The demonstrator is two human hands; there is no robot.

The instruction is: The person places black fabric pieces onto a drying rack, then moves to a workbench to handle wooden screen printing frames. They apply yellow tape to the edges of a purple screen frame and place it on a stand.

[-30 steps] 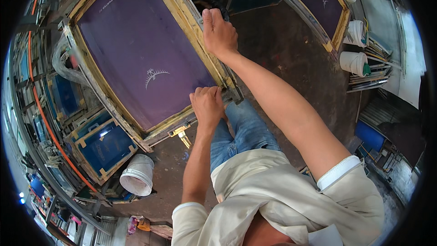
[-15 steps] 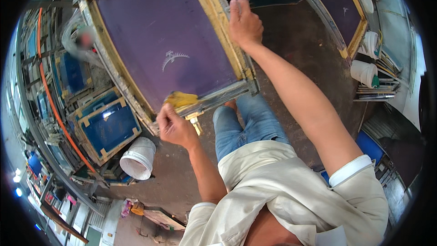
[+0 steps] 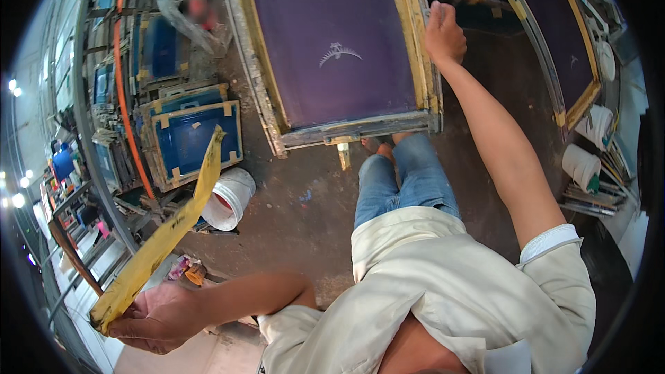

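A large silk-screen frame (image 3: 360, 127) with purple mesh and a small pale curved design on it stands tilted in front of me. Yellowish tape lines the inner edges of its worn frame. My right hand (image 3: 447, 36) is closed around the frame's right side rail. Off to the lower left, my left hand (image 3: 161, 315) pinches one end of a long yellow strip of tape (image 3: 163, 237). The strip's far end points up toward the blue screens and touches nothing I can make out. A small metal fitting (image 3: 343, 156) juts from the frame's bottom rail.
Blue-meshed screens (image 3: 194, 140) lean at the left beside a white bucket (image 3: 230, 199). An orange hose (image 3: 121, 83) runs down the racks. Another purple screen (image 3: 564, 45) stands at the right, near white buckets (image 3: 582, 166) and a stack of thin boards.
My left hand has pulled the yellow tape away from the screen's lower left corner, down and to the left, stretching it out. My right hand has kept its grip on the frame.
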